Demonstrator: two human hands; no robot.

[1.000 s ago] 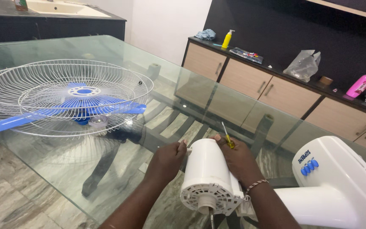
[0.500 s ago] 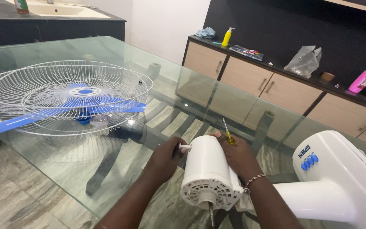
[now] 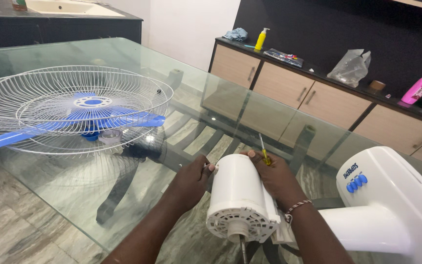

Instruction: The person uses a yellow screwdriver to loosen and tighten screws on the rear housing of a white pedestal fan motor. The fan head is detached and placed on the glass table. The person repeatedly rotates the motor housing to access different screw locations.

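Observation:
A white fan motor housing lies on its side on the glass table, its shaft end pointing toward me. My left hand presses against the housing's left side, fingertips on a small part at its far end. My right hand wraps the right side of the housing and also grips a screwdriver with a yellow handle, which sticks up behind it. The housing joins the white fan stand with blue buttons at the right.
A white wire fan guard rests over a blue fan blade on the table's left. Beyond the table runs a wooden cabinet with a yellow bottle, a plastic bag and a pink bottle.
Both hands stay on the motor housing, with only slight shifts of the fingers. The camera has dipped a little closer.

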